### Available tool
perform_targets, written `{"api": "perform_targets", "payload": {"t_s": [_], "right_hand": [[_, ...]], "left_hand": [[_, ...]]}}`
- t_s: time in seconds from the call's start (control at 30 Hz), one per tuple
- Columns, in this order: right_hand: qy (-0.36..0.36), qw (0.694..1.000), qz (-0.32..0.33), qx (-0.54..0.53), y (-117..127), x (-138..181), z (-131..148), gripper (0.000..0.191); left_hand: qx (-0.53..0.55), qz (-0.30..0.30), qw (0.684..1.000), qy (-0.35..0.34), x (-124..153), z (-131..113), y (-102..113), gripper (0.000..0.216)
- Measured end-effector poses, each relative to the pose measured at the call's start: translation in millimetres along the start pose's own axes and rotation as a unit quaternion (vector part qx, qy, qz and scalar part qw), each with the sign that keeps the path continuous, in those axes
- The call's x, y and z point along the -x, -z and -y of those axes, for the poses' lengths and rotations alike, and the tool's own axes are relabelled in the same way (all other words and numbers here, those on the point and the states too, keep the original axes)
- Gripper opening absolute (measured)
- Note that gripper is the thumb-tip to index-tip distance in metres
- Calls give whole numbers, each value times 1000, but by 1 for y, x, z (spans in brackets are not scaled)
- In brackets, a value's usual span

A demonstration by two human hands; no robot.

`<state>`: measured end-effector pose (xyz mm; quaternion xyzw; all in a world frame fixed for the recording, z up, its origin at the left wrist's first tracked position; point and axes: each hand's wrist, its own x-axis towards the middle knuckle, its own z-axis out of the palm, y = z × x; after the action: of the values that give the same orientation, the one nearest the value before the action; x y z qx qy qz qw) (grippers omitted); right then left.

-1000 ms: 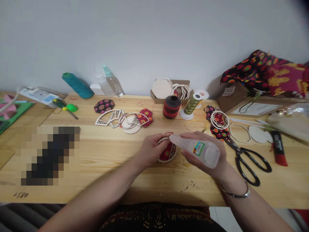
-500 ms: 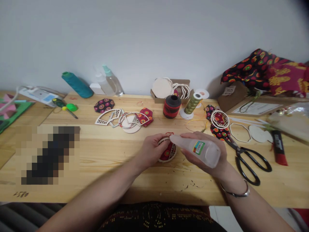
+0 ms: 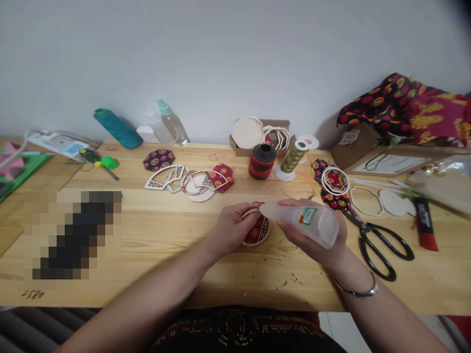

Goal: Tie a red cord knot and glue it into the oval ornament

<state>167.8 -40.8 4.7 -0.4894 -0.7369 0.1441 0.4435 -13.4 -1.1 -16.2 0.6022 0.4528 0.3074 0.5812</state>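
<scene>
Between the thumb and fingers of my left hand [image 3: 235, 225] is the edge of a round wooden ornament [image 3: 254, 231], with red patterned fabric and a pale lattice on its face. A bit of red cord shows at its top. My right hand [image 3: 316, 240] grips a translucent plastic glue bottle [image 3: 305, 220] with a small coloured label. The bottle lies tilted almost level, its nozzle at the ornament's upper edge near my left fingertips. Whether the nozzle touches the wood, I cannot tell. My fingers hide the ornament's left side.
Black-handled scissors [image 3: 379, 242] and a black-and-red tube [image 3: 426, 225] lie at right. Behind my hands stand a red thread spool [image 3: 262, 162] and a gold one [image 3: 294, 159]. Wooden fan and ring frames [image 3: 198, 184] lie back left. A fabric-topped cardboard box [image 3: 368, 147] stands back right.
The bottle in my right hand has tipped slightly flatter, its base rising a little. My left hand and the ornament have stayed in nearly the same place.
</scene>
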Motion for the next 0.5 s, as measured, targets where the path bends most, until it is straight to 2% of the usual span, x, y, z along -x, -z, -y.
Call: {"api": "perform_targets", "payload": {"t_s": [0.13, 0.27, 0.4, 0.5], "right_hand": [[87, 995, 10, 43, 4, -4, 4, 33], [169, 981, 58, 68, 6, -5, 4, 41], [179, 980, 45, 72, 6, -5, 3, 39], [155, 985, 36, 69, 5, -6, 5, 35]], "left_hand": [[-1, -3, 1000, 15, 0, -1, 0, 26], [0, 0, 1000, 16, 1, -1, 0, 25], [6, 3, 1000, 9, 0, 0, 0, 25], [4, 3, 1000, 12, 0, 2, 0, 27]]}}
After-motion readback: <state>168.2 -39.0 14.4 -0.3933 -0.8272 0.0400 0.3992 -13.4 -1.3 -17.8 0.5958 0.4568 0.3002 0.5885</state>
